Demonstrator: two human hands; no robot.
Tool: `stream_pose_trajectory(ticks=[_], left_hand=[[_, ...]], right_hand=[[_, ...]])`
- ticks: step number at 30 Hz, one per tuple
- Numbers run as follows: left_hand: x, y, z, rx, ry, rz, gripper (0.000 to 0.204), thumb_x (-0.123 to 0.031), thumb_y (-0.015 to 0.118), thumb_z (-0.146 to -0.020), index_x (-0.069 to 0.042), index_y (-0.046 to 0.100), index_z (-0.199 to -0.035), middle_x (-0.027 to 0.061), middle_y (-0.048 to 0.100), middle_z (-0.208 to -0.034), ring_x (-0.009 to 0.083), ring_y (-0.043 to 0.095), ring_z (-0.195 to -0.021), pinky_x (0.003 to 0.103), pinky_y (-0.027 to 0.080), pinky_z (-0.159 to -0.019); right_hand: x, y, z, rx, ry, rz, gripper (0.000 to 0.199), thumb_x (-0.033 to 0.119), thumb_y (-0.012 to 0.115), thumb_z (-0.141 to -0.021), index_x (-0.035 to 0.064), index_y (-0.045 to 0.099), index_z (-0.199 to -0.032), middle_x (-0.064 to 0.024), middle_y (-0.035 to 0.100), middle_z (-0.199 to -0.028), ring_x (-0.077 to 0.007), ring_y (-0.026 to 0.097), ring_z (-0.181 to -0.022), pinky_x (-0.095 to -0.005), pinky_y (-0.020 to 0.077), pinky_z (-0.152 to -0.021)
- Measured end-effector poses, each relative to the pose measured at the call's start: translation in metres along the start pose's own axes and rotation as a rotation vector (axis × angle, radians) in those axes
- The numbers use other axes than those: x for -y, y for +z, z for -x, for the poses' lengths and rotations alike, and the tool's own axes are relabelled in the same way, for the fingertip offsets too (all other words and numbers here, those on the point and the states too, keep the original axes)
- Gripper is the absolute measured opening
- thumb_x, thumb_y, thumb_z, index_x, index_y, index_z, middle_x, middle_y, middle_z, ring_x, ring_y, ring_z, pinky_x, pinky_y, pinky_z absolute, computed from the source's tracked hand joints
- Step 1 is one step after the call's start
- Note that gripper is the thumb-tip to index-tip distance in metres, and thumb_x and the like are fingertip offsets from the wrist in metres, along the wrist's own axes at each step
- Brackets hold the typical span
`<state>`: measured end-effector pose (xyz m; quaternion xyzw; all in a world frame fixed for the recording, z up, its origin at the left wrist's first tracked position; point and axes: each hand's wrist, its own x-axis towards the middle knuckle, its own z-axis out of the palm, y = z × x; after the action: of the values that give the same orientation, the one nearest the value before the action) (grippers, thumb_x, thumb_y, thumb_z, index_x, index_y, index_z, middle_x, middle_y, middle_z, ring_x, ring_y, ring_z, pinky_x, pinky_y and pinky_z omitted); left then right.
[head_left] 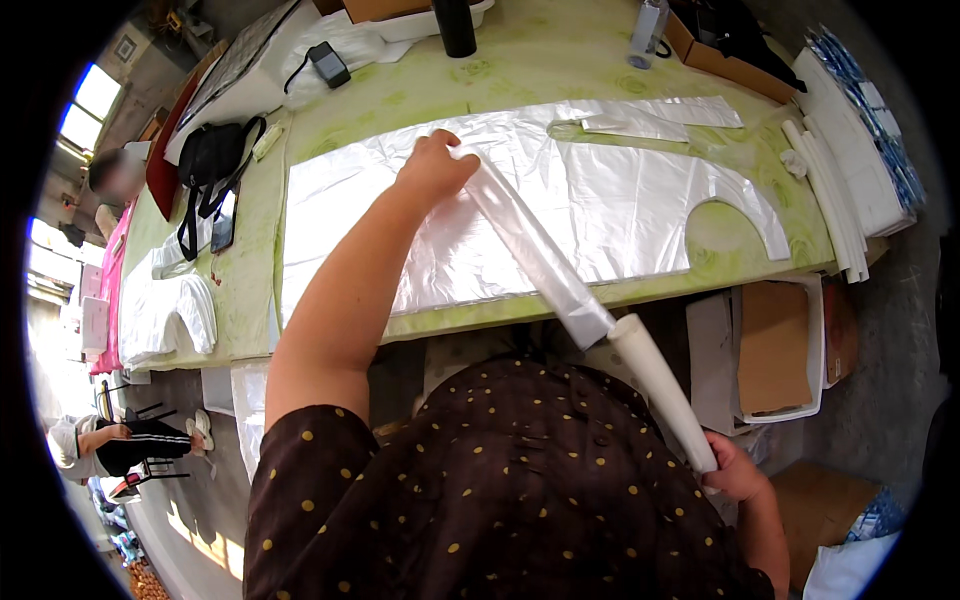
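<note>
My left hand (437, 172) is closed on the upper end of a long, flat-folded strip of shiny white plastic film (540, 262). The strip slants down to the right across the table edge, and its lower end meets a white tube-shaped roll (662, 392). Low at the right, my right hand (738, 470) grips the far end of that roll. Beneath the strip, a large white plastic sheet (620, 220) lies spread on the table, with a curved cutout at its right end and narrow strap-like pieces at its far right.
A green patterned cloth covers the table (560, 50). On it are a black bag (212, 155), a phone (224, 222), folded white plastic (180, 315), a black handheld device (328, 64) and a bottle (648, 35). White rolls (828, 205) line the right edge; cardboard (772, 350) stands below. Two people are at left.
</note>
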<state>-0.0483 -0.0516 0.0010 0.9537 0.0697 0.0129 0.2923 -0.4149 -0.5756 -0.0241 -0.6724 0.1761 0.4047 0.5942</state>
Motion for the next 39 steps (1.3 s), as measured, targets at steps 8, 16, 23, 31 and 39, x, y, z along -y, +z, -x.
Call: stream_pose_trajectory(ticks=[8, 16, 23, 31, 39], left_hand=[[-0.027, 0.041, 0.143, 0.206, 0.819, -0.184, 0.111, -0.049, 0.08, -0.075, -0.004, 0.023, -0.159, 0.0196, 0.024, -0.165, 0.044, 0.018, -0.153, 0.057, 0.016, -0.124], [-0.021, 0.041, 0.143, -0.021, 0.779, -0.048, 0.116, -0.047, 0.087, -0.068, -0.003, 0.028, -0.157, 0.0197, 0.025, -0.163, 0.0434, 0.016, -0.153, 0.06, 0.017, -0.123], [-0.044, 0.051, 0.117, 0.235, 0.85, -0.205, 0.111, -0.065, 0.079, -0.071, -0.006, 0.037, -0.154, 0.0185, 0.032, -0.162, 0.0414, 0.02, -0.153, 0.056, 0.015, -0.125], [0.0, 0.017, 0.141, 0.404, 1.115, -0.135, 0.074, -0.007, 0.071, -0.073, -0.01, 0.052, -0.144, 0.0114, 0.053, -0.144, 0.0342, 0.04, -0.146, 0.056, 0.027, -0.123], [0.016, 0.024, 0.157, 0.369, 1.154, -0.173, 0.055, -0.008, 0.054, -0.09, -0.01, 0.053, -0.144, 0.008, 0.045, -0.156, 0.0317, 0.035, -0.149, 0.05, 0.028, -0.123]], right_hand=[[0.099, -0.003, -0.044, 0.0, -0.311, 0.039, 0.072, 0.006, 0.072, -0.08, 0.0016, 0.046, -0.147, -0.0061, 0.064, -0.119, -0.0148, 0.063, -0.105, -0.031, 0.052, -0.091], [0.135, -0.015, -0.027, 0.133, -0.093, 0.202, 0.068, 0.006, 0.075, -0.078, 0.0003, 0.053, -0.141, -0.006, 0.067, -0.115, -0.0151, 0.065, -0.103, -0.0304, 0.0523, -0.091], [0.096, 0.001, -0.021, 0.061, -0.141, -0.009, 0.069, 0.008, 0.075, -0.079, -0.0004, 0.05, -0.143, -0.0088, 0.068, -0.114, -0.016, 0.066, -0.102, -0.0302, 0.0522, -0.09], [0.121, 0.016, -0.047, -0.154, -0.43, 0.34, 0.062, 0.014, 0.075, -0.081, 0.0006, 0.055, -0.138, -0.0104, 0.064, -0.121, -0.0215, 0.062, -0.11, -0.0345, 0.0499, -0.095], [0.247, 0.068, -0.136, -0.407, -0.813, 1.257, 0.051, 0.022, 0.071, -0.083, 0.0095, 0.063, -0.131, -0.0151, 0.063, -0.115, -0.037, 0.058, -0.107, -0.0436, 0.0493, -0.096]])
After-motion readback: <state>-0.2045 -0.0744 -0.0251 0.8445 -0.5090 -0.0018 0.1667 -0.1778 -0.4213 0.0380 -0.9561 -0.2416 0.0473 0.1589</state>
